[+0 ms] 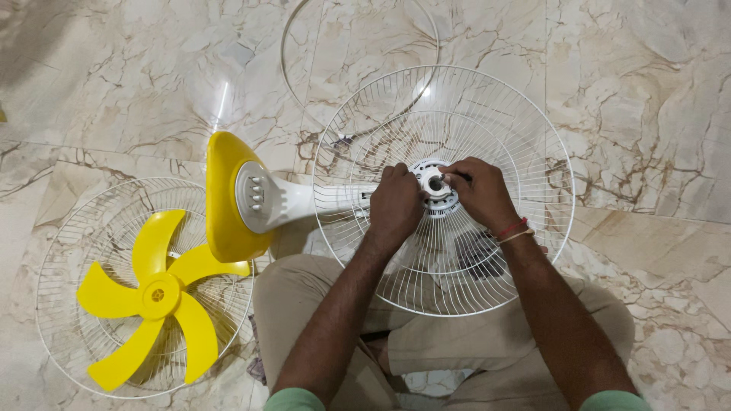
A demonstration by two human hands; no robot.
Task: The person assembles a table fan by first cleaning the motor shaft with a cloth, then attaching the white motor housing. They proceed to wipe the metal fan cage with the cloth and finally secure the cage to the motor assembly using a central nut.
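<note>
A white wire fan guard (518,137) lies over the fan's motor head, its round white hub (435,183) facing up. My left hand (396,204) rests on the hub's left side, fingers curled against it. My right hand (480,192) pinches a small dark part at the hub's right edge; what the part is cannot be told. The fan's white neck (320,199) runs left to the yellow base (222,199) with a grey button panel (255,194).
A yellow five-bladed fan blade (156,293) lies on a second white wire guard (68,251) at the left. A thin white ring (293,30) lies on the marble floor (647,91) behind. My bent legs in beige trousers (297,297) are under the guard.
</note>
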